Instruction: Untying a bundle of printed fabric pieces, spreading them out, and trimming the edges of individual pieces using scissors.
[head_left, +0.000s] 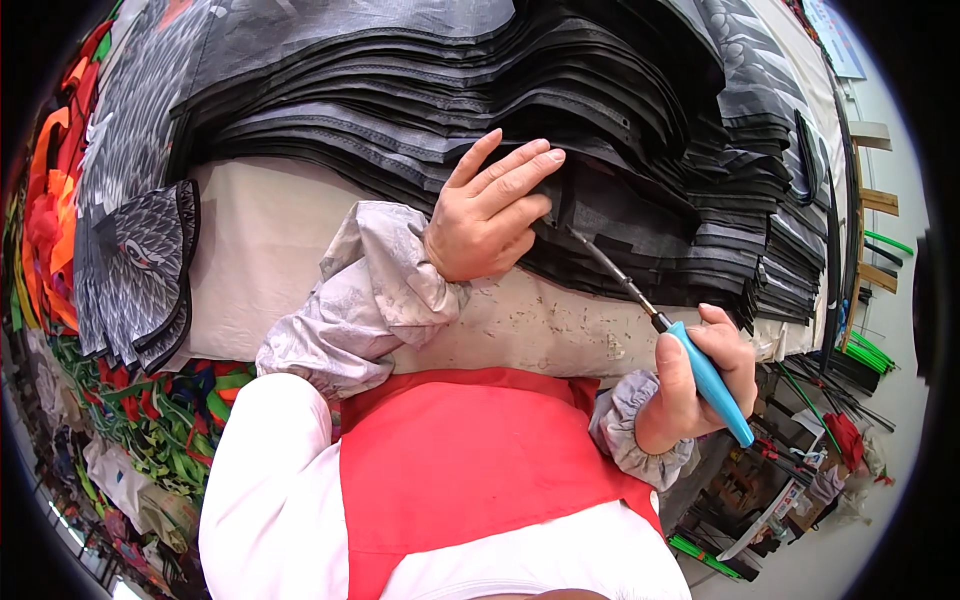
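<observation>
Over the near edge of a thick stack of black and grey printed fabric panels (pixel 480 75), my left hand (pixel 485 215) pinches a black fabric edge between thumb and index finger. Its other fingers stretch out to the right over the layers. What lies between the pinching fingertips is partly hidden. My right hand (pixel 715 375) is closed round the blue handle of a soldering iron (pixel 708 380). The iron's slim metal shaft slants up and left, its tip close to the fabric just right of my left hand.
A pale cloth-covered table (pixel 265 215) lies under the stack. Feather-printed panels (pixel 140 250) hang over its left side. Colourful fabric strips (pixel 150 420) heap at the lower left. Rods, a red cloth (pixel 845 440) and other clutter lie on the floor at right, near wooden pegs (pixel 880 200).
</observation>
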